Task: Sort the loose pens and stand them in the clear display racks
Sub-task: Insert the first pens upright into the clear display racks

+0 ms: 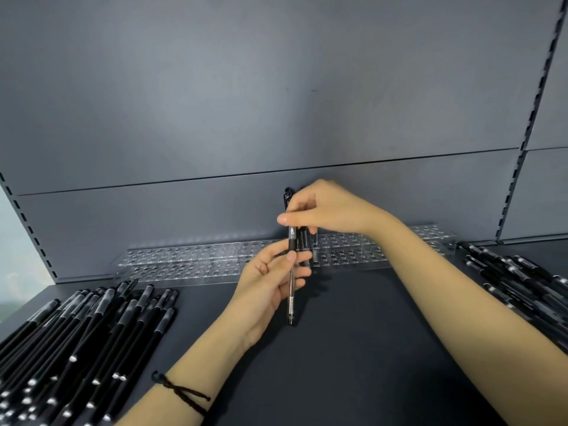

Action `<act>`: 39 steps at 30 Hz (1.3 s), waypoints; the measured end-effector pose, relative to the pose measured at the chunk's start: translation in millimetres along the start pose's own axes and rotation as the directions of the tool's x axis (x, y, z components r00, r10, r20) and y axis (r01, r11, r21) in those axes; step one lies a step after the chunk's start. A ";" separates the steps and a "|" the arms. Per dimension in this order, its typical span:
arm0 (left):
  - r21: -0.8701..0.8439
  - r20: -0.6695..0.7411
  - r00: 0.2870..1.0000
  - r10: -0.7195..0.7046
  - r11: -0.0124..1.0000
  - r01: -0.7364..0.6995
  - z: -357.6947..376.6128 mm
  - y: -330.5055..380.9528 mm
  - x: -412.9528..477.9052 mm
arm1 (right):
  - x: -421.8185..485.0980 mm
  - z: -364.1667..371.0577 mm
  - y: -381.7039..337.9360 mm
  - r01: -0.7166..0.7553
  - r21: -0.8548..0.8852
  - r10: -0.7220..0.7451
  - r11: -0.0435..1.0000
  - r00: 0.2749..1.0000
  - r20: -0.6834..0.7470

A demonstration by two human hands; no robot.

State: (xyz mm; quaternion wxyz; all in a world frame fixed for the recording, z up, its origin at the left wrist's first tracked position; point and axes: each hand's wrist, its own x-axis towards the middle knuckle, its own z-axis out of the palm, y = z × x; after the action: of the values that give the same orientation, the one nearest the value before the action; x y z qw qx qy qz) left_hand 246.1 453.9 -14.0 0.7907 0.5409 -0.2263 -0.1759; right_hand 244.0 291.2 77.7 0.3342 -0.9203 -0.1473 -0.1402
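Clear-barrelled pen (pixel 291 292), perforated acrylic racks (pixel 190 260)

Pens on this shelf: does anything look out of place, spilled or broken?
Nothing broken or spilled. Loose pens lie in a left heap and a right heap; the clear racks show empty holes. Left hand and right hand hold one pen.

Dark shelf surface (pixel 353 348), grey back panel (pixel 246 87), slotted upright at right (pixel 534 96), black cord bracelet (pixel 181 392)
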 end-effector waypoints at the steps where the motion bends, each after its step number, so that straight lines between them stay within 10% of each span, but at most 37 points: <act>1: -0.028 -0.006 1.000 0.009 1.000 -0.009 0.6 1.1 -0.3 | -0.5 -0.3 -0.4 -0.011 0.032 0.010 0.999 0.999 0.033; 6: -0.062 -0.041 0.999 0.012 0.998 -0.015 0.7 2.6 1.6 | -1.1 -2.5 1.7 -0.024 0.262 0.009 0.965 0.998 0.060; 9: 0.311 -0.128 0.989 0.070 0.950 -0.027 -4.9 -7.6 4.4 | 3.6 -6.4 6.0 0.019 0.432 0.067 0.902 0.981 -0.183; 13: 0.954 0.282 0.939 0.196 0.046 -0.296 -17.0 -21.9 1.8 | 5.3 -18.0 21.1 0.088 0.371 0.119 0.924 0.858 -0.499; 15: 0.918 0.389 0.916 0.097 -0.122 -0.377 -15.2 -19.3 0.6 | 6.0 -19.5 29.1 0.090 0.265 0.079 0.960 0.822 -0.564; 26: 0.905 0.362 0.927 -0.093 -0.203 -0.374 -15.9 -19.0 -2.0 | 7.5 -24.9 30.0 0.127 0.102 -0.014 0.987 0.692 -0.722; 39: 0.912 0.353 0.928 -0.122 -0.179 -0.370 -18.4 -22.6 -1.1 | 6.1 1.8 49.2 -0.014 -0.213 -0.100 0.977 0.853 -0.513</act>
State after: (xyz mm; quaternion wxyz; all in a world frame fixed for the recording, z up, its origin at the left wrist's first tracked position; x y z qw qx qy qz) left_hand 254.5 460.7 -41.1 0.0594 0.8863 -0.4560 0.0551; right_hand 267.8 257.3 50.3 0.2597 -0.8744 -0.0564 -0.4060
